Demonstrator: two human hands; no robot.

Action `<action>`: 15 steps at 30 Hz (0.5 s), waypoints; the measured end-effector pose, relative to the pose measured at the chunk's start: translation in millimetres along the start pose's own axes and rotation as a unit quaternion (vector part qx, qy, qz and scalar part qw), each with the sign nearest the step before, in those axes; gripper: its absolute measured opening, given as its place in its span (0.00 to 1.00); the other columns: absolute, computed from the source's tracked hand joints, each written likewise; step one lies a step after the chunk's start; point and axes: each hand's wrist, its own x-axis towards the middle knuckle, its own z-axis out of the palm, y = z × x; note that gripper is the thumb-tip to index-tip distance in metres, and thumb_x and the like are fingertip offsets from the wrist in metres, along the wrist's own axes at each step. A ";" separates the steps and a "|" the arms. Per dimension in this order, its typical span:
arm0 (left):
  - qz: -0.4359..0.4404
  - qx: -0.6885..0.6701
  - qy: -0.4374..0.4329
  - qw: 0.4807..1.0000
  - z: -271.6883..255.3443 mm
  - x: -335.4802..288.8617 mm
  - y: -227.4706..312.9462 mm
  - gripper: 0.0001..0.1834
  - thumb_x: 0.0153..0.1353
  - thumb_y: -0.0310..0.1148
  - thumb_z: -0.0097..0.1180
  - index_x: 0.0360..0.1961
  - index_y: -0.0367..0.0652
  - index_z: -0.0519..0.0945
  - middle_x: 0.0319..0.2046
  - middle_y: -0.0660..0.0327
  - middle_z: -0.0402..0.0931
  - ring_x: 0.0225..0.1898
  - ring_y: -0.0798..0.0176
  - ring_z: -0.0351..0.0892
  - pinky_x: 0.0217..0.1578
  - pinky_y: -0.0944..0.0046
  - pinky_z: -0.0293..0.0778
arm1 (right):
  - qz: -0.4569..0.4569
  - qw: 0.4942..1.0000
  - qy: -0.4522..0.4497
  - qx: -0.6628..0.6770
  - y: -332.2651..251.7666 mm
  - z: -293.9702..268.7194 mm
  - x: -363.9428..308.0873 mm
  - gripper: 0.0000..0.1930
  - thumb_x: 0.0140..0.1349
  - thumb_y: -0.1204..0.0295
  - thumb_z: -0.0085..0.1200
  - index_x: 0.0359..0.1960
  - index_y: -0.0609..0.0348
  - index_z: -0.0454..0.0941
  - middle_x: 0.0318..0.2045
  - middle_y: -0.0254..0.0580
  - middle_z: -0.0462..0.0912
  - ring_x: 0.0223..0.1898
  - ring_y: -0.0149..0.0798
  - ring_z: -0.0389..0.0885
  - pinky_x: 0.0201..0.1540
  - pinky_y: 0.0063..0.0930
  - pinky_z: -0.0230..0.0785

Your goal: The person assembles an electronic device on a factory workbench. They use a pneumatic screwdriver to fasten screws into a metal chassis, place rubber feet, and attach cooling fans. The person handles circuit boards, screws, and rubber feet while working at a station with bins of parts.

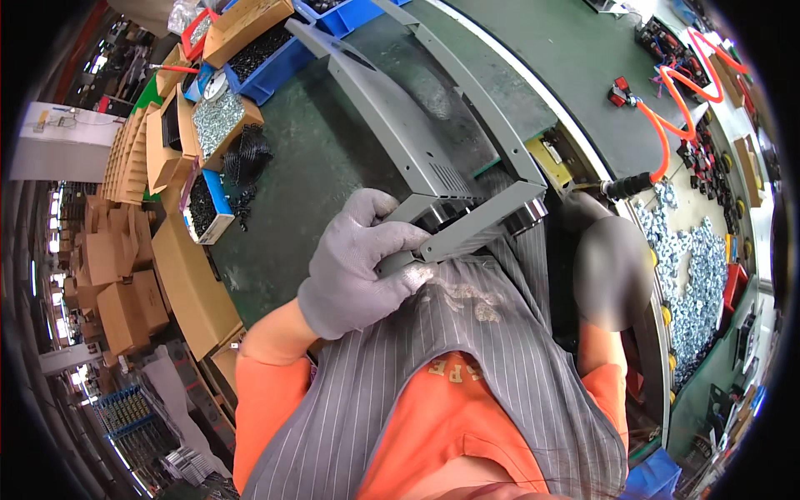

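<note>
My left hand [354, 271], in a grey glove, is closed round the near corner of a grey sheet-metal frame [387, 117]. Two long arms of the frame reach away over the green bench, and shiny round parts [525, 217] show at its near end. To the right, my gloved right hand [615, 267] is smeared by motion, so its fingers cannot be made out. Just beyond it lies a black cylindrical air tool [629, 185] on an orange coiled hose [667, 125]. A yellow part [550, 162] sits between the frame and that tool.
Blue bins [279, 62] and open cartons [225, 121] of small hardware line the bench's left side. Silver fasteners [692, 283] are heaped at the right, past a pale rail [575, 125]. Brown boxes [125, 317] are stacked at far left.
</note>
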 end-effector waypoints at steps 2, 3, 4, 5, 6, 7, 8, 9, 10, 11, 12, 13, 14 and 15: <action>-0.005 -0.032 0.031 0.999 16.4 -8.5 -5.0 0.15 0.44 0.36 0.72 0.33 0.41 0.85 0.39 0.56 0.69 0.38 0.58 0.72 0.38 0.60 0.71 | 0.202 0.945 -0.007 0.257 14.4 38.1 16.1 0.26 0.73 0.58 0.40 0.60 0.71 0.70 0.52 0.55 0.80 0.53 0.42 0.79 0.58 0.34 0.68; -0.003 -0.028 0.037 0.999 23.1 -12.0 -9.1 0.15 0.45 0.36 0.72 0.33 0.41 0.85 0.39 0.56 0.69 0.39 0.57 0.73 0.40 0.60 0.72 | 0.284 0.877 0.002 0.387 20.0 51.6 23.5 0.28 0.73 0.57 0.39 0.61 0.72 0.69 0.53 0.55 0.79 0.56 0.42 0.77 0.61 0.33 0.66; -0.001 -0.024 0.043 0.999 29.6 -15.5 -13.6 0.14 0.46 0.37 0.71 0.33 0.42 0.85 0.40 0.55 0.70 0.39 0.57 0.73 0.41 0.59 0.72 | 0.300 0.747 -0.019 0.592 23.9 62.3 29.4 0.29 0.73 0.56 0.38 0.62 0.72 0.67 0.57 0.55 0.76 0.57 0.43 0.76 0.61 0.36 0.66; 0.000 -0.020 0.049 0.999 35.7 -18.8 -17.2 0.14 0.47 0.37 0.71 0.33 0.43 0.85 0.40 0.55 0.71 0.40 0.56 0.74 0.42 0.59 0.73 | 0.299 0.800 0.033 0.518 24.0 72.9 30.7 0.26 0.72 0.58 0.43 0.59 0.71 0.70 0.55 0.53 0.78 0.56 0.45 0.77 0.62 0.41 0.67; 0.020 -0.027 0.046 0.998 38.3 -20.3 -22.8 0.16 0.48 0.38 0.71 0.35 0.42 0.84 0.42 0.53 0.72 0.42 0.54 0.75 0.44 0.57 0.73 | 0.289 0.718 0.018 0.632 23.9 76.3 35.5 0.23 0.71 0.61 0.45 0.56 0.70 0.72 0.53 0.52 0.79 0.55 0.45 0.78 0.62 0.42 0.68; 0.040 -0.032 0.043 0.998 41.3 -20.9 -26.8 0.17 0.48 0.39 0.70 0.37 0.41 0.83 0.44 0.51 0.73 0.45 0.53 0.75 0.46 0.56 0.73 | 0.333 0.632 0.038 0.698 22.3 80.7 40.3 0.19 0.70 0.63 0.48 0.52 0.68 0.74 0.51 0.51 0.80 0.54 0.45 0.79 0.61 0.43 0.69; 0.077 -0.046 0.040 0.995 43.0 -19.8 -30.5 0.24 0.50 0.40 0.69 0.46 0.39 0.80 0.48 0.48 0.74 0.48 0.49 0.75 0.50 0.54 0.72 | 0.376 0.617 0.078 0.687 19.0 81.6 43.9 0.14 0.67 0.66 0.51 0.47 0.64 0.76 0.47 0.48 0.82 0.50 0.44 0.81 0.59 0.43 0.71; 0.100 -0.051 0.076 0.991 44.0 -20.9 -31.6 0.34 0.52 0.43 0.67 0.58 0.36 0.71 0.52 0.47 0.73 0.49 0.49 0.75 0.51 0.54 0.72 | 0.354 0.649 0.057 0.671 15.0 84.5 47.2 0.14 0.66 0.66 0.51 0.47 0.63 0.77 0.45 0.47 0.83 0.48 0.44 0.82 0.58 0.42 0.73; 0.058 -0.108 0.068 0.990 45.4 -20.8 -31.5 0.38 0.55 0.44 0.65 0.62 0.35 0.66 0.53 0.47 0.72 0.52 0.51 0.74 0.53 0.54 0.71 | 0.365 0.657 0.058 0.657 10.7 85.4 49.5 0.14 0.65 0.66 0.52 0.46 0.63 0.77 0.44 0.47 0.84 0.48 0.44 0.82 0.58 0.42 0.73; 0.018 -0.167 0.061 0.984 47.0 -21.3 -30.0 0.42 0.58 0.46 0.63 0.67 0.35 0.61 0.55 0.47 0.71 0.54 0.52 0.73 0.55 0.54 0.70 | 0.360 0.659 0.042 0.659 6.9 86.3 51.5 0.15 0.65 0.65 0.52 0.46 0.64 0.77 0.44 0.47 0.84 0.47 0.44 0.83 0.58 0.42 0.73; 0.008 -0.239 0.089 0.967 48.6 -21.0 -28.9 0.42 0.60 0.47 0.60 0.68 0.34 0.58 0.56 0.47 0.71 0.56 0.53 0.71 0.56 0.55 0.68 | 0.340 0.672 -0.012 0.658 3.4 86.0 53.9 0.16 0.65 0.65 0.51 0.47 0.65 0.77 0.44 0.48 0.84 0.47 0.43 0.83 0.57 0.41 0.74; 0.000 -0.312 0.116 0.943 52.3 -21.2 -26.3 0.43 0.63 0.48 0.57 0.69 0.33 0.55 0.56 0.48 0.70 0.57 0.55 0.70 0.58 0.56 0.67 | 0.351 0.694 0.023 0.628 0.7 88.0 55.0 0.18 0.65 0.64 0.50 0.48 0.66 0.77 0.46 0.49 0.84 0.46 0.43 0.84 0.54 0.39 0.75; -0.021 -0.336 0.135 0.932 53.6 -20.8 -27.5 0.42 0.65 0.48 0.54 0.70 0.33 0.54 0.56 0.48 0.70 0.59 0.56 0.69 0.60 0.57 0.65 | 0.333 0.717 0.004 0.612 -1.7 87.4 56.1 0.19 0.65 0.64 0.50 0.49 0.67 0.76 0.46 0.49 0.84 0.46 0.43 0.84 0.54 0.38 0.75; -0.042 -0.359 0.154 0.920 56.4 -20.3 -28.9 0.42 0.67 0.49 0.51 0.71 0.32 0.53 0.57 0.48 0.70 0.60 0.57 0.67 0.61 0.58 0.63 | 0.304 0.729 -0.031 0.613 -3.6 85.0 56.6 0.20 0.65 0.63 0.49 0.50 0.68 0.76 0.46 0.50 0.84 0.46 0.43 0.84 0.53 0.38 0.75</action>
